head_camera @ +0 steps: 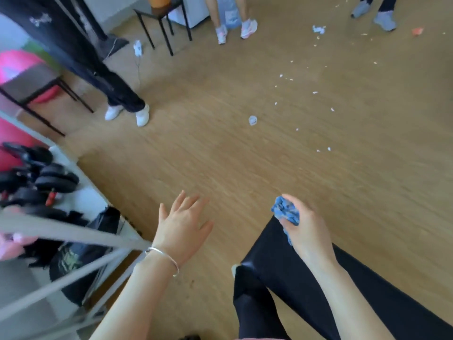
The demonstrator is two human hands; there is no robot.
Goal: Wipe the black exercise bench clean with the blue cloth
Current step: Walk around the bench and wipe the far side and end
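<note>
The cloth is soft blue fabric, crumpled and matt. The bench has smooth black padding with a glossy sheen and a bright highlight near its corner. The floor is wood-grained boards with a low sheen. The bracelet is polished silvery metal. The scraps look like torn white paper.

The left hand is reaching forward, hovering palm down with fingers straight and spread. The right hand is gripping the bunched cloth in curled fingers.
</note>
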